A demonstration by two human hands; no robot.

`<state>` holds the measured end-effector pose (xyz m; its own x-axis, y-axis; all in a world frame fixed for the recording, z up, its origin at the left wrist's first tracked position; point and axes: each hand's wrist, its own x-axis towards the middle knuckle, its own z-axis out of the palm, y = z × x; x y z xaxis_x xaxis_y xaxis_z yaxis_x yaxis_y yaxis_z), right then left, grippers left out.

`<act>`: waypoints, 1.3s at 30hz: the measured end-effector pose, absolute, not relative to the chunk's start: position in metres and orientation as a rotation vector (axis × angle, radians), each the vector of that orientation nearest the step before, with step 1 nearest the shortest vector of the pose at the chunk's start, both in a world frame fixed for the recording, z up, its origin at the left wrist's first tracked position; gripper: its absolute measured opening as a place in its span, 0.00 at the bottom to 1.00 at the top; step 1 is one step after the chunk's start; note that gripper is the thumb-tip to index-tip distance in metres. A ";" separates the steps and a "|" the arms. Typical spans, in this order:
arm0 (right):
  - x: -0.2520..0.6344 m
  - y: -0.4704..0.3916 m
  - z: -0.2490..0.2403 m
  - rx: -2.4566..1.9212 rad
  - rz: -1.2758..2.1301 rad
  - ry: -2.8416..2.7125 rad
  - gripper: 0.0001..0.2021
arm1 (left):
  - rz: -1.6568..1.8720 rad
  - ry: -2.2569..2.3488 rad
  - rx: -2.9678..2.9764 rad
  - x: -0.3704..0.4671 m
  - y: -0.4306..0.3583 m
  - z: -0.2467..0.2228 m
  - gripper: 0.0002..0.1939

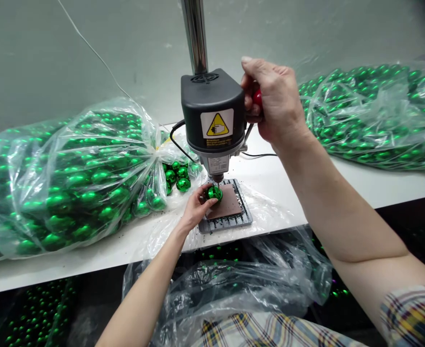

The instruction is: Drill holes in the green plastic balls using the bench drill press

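The left hand point(195, 208) reached forward, fingers pinching a shiny green ball point(214, 193) over a flat brown square board point(230, 205). The raised right hand point(275, 99) curled its fingers round a glossy red knob point(257, 98) beside a black boxy drill head point(212, 99); its yellow-triangle label point(217, 129) read "Attention", smaller print illegible. Beyond, clear plastic bags point(71, 183) bulged with green balls.

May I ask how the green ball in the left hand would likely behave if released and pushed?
The green ball looks round, so it would probably roll across the flat brown board. Its mirror-like gloss suggests slippery handling.
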<state>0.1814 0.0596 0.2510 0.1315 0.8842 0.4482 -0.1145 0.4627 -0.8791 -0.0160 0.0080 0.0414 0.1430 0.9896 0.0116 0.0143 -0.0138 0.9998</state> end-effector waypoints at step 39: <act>0.163 -0.014 0.185 -0.492 0.365 -1.130 0.28 | 1.193 1.070 1.449 0.003 0.003 0.017 0.28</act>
<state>0.1632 -0.0136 0.1847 0.3872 0.5141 0.7654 -0.0309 0.8369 -0.5465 0.0028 0.0027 0.0167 0.1441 0.9758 0.1644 0.0578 -0.1741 0.9830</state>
